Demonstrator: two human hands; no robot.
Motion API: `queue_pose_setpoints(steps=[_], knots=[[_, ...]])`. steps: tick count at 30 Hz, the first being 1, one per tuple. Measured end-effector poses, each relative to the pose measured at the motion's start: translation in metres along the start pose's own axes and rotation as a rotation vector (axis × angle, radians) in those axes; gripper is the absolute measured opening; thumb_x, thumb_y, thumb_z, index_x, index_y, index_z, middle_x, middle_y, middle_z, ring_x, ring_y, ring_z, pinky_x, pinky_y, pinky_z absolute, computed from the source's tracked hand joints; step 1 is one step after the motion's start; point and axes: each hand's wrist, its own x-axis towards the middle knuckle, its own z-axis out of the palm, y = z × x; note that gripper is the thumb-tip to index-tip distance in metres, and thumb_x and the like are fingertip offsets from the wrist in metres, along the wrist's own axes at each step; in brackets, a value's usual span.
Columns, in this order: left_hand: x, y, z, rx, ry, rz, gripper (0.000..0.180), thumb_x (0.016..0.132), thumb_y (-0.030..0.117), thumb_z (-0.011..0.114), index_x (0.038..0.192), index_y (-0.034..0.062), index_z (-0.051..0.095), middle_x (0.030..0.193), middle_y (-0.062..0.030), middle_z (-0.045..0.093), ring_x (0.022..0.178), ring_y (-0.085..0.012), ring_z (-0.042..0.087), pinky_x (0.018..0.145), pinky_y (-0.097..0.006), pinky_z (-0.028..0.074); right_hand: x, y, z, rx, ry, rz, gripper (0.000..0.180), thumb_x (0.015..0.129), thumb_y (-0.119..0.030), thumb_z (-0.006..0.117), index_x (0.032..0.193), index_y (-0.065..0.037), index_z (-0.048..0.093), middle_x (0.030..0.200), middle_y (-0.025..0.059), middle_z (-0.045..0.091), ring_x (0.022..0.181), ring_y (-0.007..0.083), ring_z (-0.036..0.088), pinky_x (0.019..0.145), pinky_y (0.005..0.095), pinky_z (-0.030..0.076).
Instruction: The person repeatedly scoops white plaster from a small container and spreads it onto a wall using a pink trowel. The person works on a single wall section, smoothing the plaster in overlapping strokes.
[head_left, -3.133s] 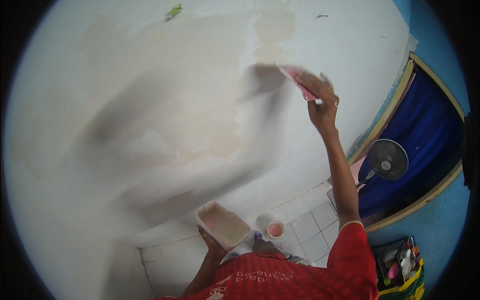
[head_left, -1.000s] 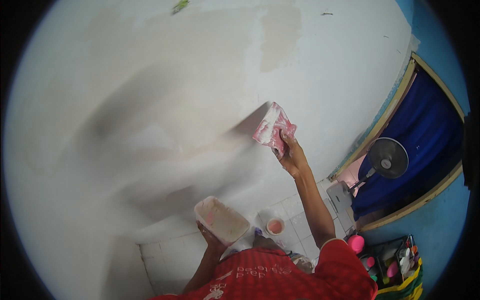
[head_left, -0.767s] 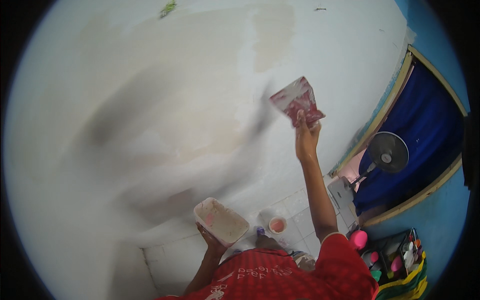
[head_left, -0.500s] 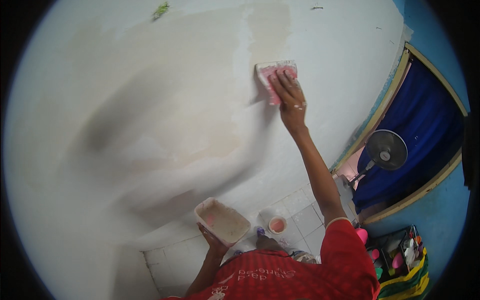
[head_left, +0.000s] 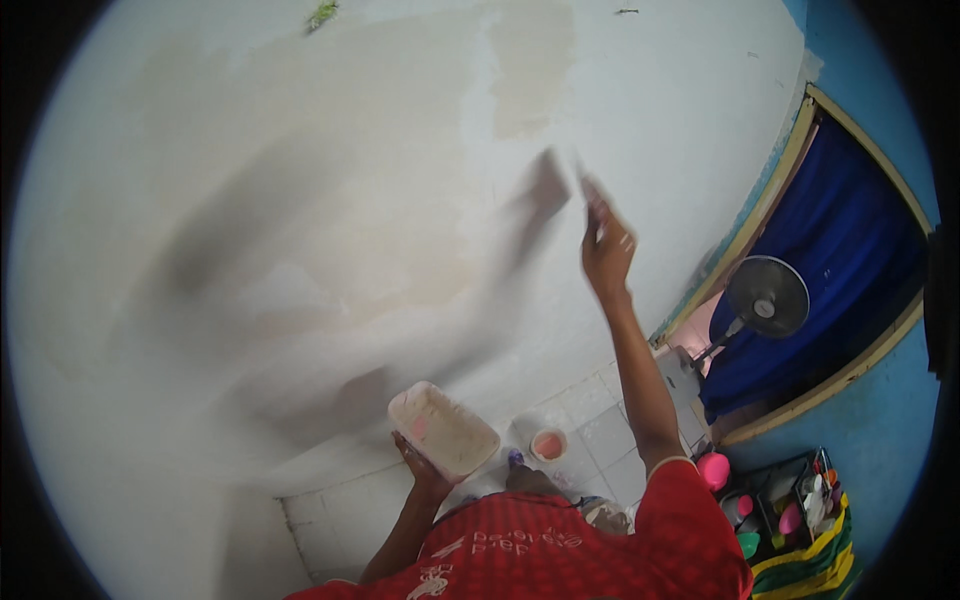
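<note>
My right hand (head_left: 609,258) is raised beside the wall (head_left: 400,200), gripping a flat putty spreader (head_left: 581,178) that shows almost edge-on and blurred. The spreader appears to stand off the wall, its dark shadow falling to the left of it. Low in front of my body, my left hand (head_left: 424,466) supports a pale rectangular plastic tub (head_left: 462,448) from below and the side. Inside the tub are whitish residue and a small pink patch. Beige, damp-looking patches and whiter areas cover the wall.
On the tiled floor (head_left: 610,440) by my foot stands a small round bucket (head_left: 548,445) with pinkish contents. To the right are a fan (head_left: 767,297), a blue curtain (head_left: 835,240) in a doorway, and a black crate (head_left: 780,485) of colourful household items.
My right hand has come down and slightly right, lifting the spreader off the wall and turning it from face-on to edge-on. The tub in my left hand has tilted slightly.
</note>
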Motion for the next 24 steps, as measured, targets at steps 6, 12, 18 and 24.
queue_pose_setpoints(steps=[6, 12, 18, 24], knots=[[-0.001, 0.0, 0.038, 0.113, -0.087, 0.071, 0.091, 0.095, 0.088, 0.027, 0.151, 0.0198, 0.046, 0.143, -0.0038, 0.056, 0.135, -0.0295, 0.055, 0.11, -0.06, 0.047, 0.089, -0.011, 0.027, -0.248, 0.267, -0.066, 0.037, 0.097, -0.004, 0.061, 0.133, -0.009, 0.066, 0.091, 0.0199, 0.074, 0.077, 0.0401, 0.07, 0.07, 0.0484, 0.055], [-0.013, -0.002, 0.019, 0.078, -0.071, 0.126, 0.089, 0.096, 0.086, 0.026, 0.154, 0.0202, 0.044, 0.145, -0.006, 0.055, 0.134, -0.0301, 0.055, 0.112, -0.057, 0.046, -0.022, -0.102, 0.045, 0.165, -0.296, -0.156, 0.051, 0.087, 0.007, 0.065, 0.134, -0.011, 0.067, 0.123, 0.0169, 0.073, 0.11, 0.0354, 0.071, 0.088, 0.0413, 0.059], [-0.024, 0.003, 0.016, 0.021, -0.017, 0.089, 0.09, 0.096, 0.087, 0.027, 0.155, 0.021, 0.043, 0.146, -0.0068, 0.054, 0.133, -0.0307, 0.056, 0.111, -0.056, 0.047, -0.024, -0.032, 0.029, 0.902, -0.419, 0.473, 0.039, 0.106, -0.03, 0.065, 0.119, 0.006, 0.068, 0.104, 0.0077, 0.073, 0.096, 0.0158, 0.067, 0.092, 0.0325, 0.053], [-0.021, 0.002, 0.014, 0.037, -0.011, 0.153, 0.088, 0.097, 0.085, 0.026, 0.153, 0.0195, 0.043, 0.143, -0.0063, 0.056, 0.132, -0.0293, 0.057, 0.108, -0.055, 0.051, 0.016, 0.002, -0.007, 0.921, -0.213, 0.506, 0.047, 0.104, -0.036, 0.067, 0.126, 0.006, 0.066, 0.115, 0.0102, 0.071, 0.107, 0.0162, 0.065, 0.095, 0.0335, 0.052]])
